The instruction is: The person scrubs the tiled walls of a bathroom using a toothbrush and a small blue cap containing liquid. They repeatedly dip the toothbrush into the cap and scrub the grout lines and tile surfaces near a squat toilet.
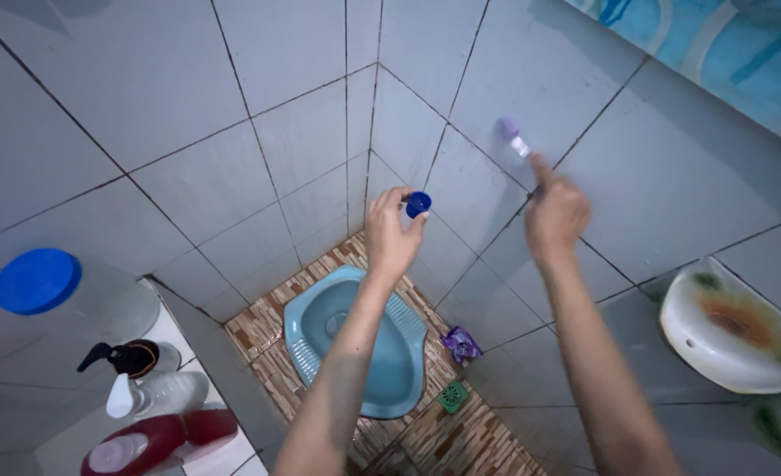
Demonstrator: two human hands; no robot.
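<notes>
Grey tiled bathroom walls behind, left hand (392, 231) pinches a small round blue plastic cap (418, 204) in its fingertips, right hand (556, 214) mostly curled, index finger touching a blurry purple-white bottle (512, 137).

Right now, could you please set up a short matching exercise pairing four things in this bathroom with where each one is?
Things:
1. small blue cap
2. purple-topped tap
3. green drain cover
4. large blue lid

Places:
A. on the floor beside the squat toilet
B. in the left hand
C. on a container at far left
D. on the wall at the right hand

Pairs: 1-B, 2-D, 3-A, 4-C
</notes>
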